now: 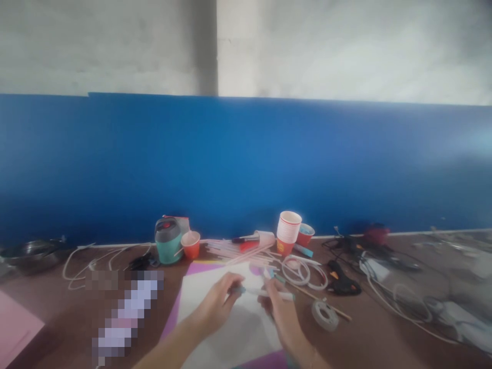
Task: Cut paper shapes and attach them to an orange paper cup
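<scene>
My right hand [280,305] is closed around a white marker [287,296], which lies nearly level and has a teal end at the right. To its left, my left hand [219,300] pinches a small blue piece [241,290] that looks like the marker's cap; blur hides its exact shape. Both hands are above white paper [207,338], with a short gap between them. Purple sheets [172,320] stick out from under the paper. Just beyond my fingers lie pale straws [246,256].
A stack of paper cups [289,230], a red cup [191,245] and a teal container [168,243] line the back. At right are a clear tape roll [325,314], a black glue gun [341,281] and tangled cables [392,302]. Behind stands a blue panel [246,164].
</scene>
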`<state>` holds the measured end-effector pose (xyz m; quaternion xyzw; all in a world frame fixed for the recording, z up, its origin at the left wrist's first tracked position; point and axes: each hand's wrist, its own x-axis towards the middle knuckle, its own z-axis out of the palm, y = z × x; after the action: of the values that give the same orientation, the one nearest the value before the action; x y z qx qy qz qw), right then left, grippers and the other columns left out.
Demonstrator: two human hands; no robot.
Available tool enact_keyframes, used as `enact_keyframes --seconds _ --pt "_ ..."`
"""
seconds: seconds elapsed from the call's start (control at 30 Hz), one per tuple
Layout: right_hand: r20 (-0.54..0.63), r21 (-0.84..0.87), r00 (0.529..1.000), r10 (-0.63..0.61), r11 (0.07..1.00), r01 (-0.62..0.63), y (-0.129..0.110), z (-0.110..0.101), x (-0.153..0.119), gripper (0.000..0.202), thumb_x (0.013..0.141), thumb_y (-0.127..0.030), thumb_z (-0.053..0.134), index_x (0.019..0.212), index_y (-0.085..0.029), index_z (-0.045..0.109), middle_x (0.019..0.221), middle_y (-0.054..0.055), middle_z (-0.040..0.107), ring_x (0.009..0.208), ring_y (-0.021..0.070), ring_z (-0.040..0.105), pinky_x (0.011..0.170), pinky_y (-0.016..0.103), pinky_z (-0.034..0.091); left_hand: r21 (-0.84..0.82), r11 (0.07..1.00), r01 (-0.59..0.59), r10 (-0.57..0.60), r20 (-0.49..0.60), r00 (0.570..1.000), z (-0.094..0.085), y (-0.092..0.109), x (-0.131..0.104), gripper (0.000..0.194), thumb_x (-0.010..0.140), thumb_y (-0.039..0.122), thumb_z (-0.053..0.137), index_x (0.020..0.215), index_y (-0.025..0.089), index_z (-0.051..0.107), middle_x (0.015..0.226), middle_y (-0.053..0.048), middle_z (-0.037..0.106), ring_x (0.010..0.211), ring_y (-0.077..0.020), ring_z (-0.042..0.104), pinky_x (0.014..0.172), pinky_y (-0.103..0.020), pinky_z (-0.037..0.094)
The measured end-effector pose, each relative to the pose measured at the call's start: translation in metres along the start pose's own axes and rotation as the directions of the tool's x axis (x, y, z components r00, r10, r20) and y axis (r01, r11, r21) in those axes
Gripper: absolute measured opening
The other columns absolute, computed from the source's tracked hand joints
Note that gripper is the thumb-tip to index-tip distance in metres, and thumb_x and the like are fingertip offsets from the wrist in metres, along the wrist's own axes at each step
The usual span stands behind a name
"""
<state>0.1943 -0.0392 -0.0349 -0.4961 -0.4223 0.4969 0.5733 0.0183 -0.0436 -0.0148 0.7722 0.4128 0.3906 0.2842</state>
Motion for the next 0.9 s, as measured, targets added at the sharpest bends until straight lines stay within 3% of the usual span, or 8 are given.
enact_keyframes --seconds 0.17,0.33,0.43,0.67,0.77,0.83,0.87,0.9 --pt "0.125 0.0 0.992 -0.022 1.0 0.022 -0.004 0.002 -0.003 0.045 0.072 -0.058 0.058 0.055 -0.019 0.047 0.044 -0.002 0.053 0.04 0.0091 0.045 0.04 0.02 0.031 0.053 0.998 0.036 -0.042 0.116 0.992 -0.005 0.014 -0.001 0.02 0.087 0.02 0.047 0.105 0.02 0.056 0.095 -0.003 0.064 0.081 -0.0146 0.059 0.075 -0.025 0.045" --pt "0.234 0.009 0.971 -0.055 0.998 0.055 -0.014 0.003 -0.009 0.045 0.074 -0.059 0.055 0.055 -0.019 0.045 0.042 -0.002 0.053 0.038 0.0092 0.045 0.039 0.02 0.032 0.42 0.907 -0.044 -0.084 0.281 0.956 -0.005 0.021 -0.006 0.023 0.095 0.029 0.031 0.094 0.021 0.053 0.084 -0.001 0.067 0.075 -0.0168 0.063 0.067 -0.024 0.043" --pt "0.203 0.009 0.977 -0.068 0.998 0.068 -0.018 0.005 -0.014 0.045 0.076 -0.058 0.052 0.054 -0.02 0.044 0.039 -0.003 0.05 0.036 0.0084 0.042 0.038 0.02 0.031 0.564 0.815 -0.136 -0.06 0.315 0.947 -0.001 0.019 -0.009 0.016 0.095 0.025 0.031 0.097 0.02 0.046 0.082 -0.003 0.067 0.071 -0.0187 0.063 0.063 -0.025 0.043" --pt "0.15 0.108 0.988 -0.038 0.994 0.022 -0.007 0.018 -0.019 0.049 0.076 -0.065 0.046 0.056 -0.02 0.043 0.034 -0.005 0.045 0.029 0.0072 0.035 0.031 0.019 0.023 0.64 0.703 -0.31 0.078 0.363 0.928 -0.002 0.02 -0.007 0.015 0.093 0.02 0.032 0.089 0.02 0.047 0.08 -0.004 0.063 0.068 -0.019 0.06 0.06 -0.026 0.042" --pt "0.3 0.034 0.953 -0.034 0.999 0.025 -0.012 0.022 -0.005 0.047 0.082 -0.061 0.041 0.067 -0.017 0.053 0.045 0.0 0.057 0.037 0.0097 0.048 0.035 0.018 0.032 0.639 0.742 -0.203 0.015 0.286 0.958 -0.013 0.002 -0.004 0.015 0.094 0.022 0.031 0.095 0.021 0.046 0.08 -0.002 0.064 0.069 -0.0189 0.062 0.06 -0.026 0.042" --pt "0.492 -0.164 0.87 -0.02 0.98 0.115 -0.023 0.024 0.017 0.045 0.085 -0.055 0.039 0.089 -0.015 0.059 0.066 0.006 0.068 0.053 0.0144 0.06 0.04 0.02 0.04 0.684 0.729 -0.036 -0.133 0.193 0.972 -0.026 -0.016 0.003 0.019 0.095 0.024 0.027 0.097 0.021 0.046 0.079 -0.002 0.065 0.07 -0.0187 0.063 0.06 -0.025 0.043" --pt "0.559 -0.325 0.829 -0.019 0.915 0.24 -0.03 0.024 0.032 0.038 0.086 -0.049 0.044 0.094 -0.015 0.06 0.076 0.007 0.07 0.059 0.0154 0.063 0.043 0.021 0.043 0.733 0.671 0.111 -0.245 0.078 0.966 -0.034 -0.026 0.007 0.021 0.096 0.024 0.026 0.098 0.02 0.046 0.077 -0.003 0.065 0.071 -0.0193 0.064 0.059 -0.025 0.043" --pt "0.572 -0.507 0.818 -0.058 0.759 0.408 -0.038 0.026 0.049 0.03 0.088 -0.041 0.046 0.092 -0.016 0.063 0.082 0.007 0.07 0.066 0.0154 0.064 0.05 0.022 0.046 0.774 0.596 0.214 -0.306 -0.027 0.951 -0.04 -0.035 0.012 0.021 0.096 0.026 0.026 0.103 0.019 0.045 0.079 -0.004 0.065 0.075 -0.0204 0.065 0.061 -0.026 0.044"
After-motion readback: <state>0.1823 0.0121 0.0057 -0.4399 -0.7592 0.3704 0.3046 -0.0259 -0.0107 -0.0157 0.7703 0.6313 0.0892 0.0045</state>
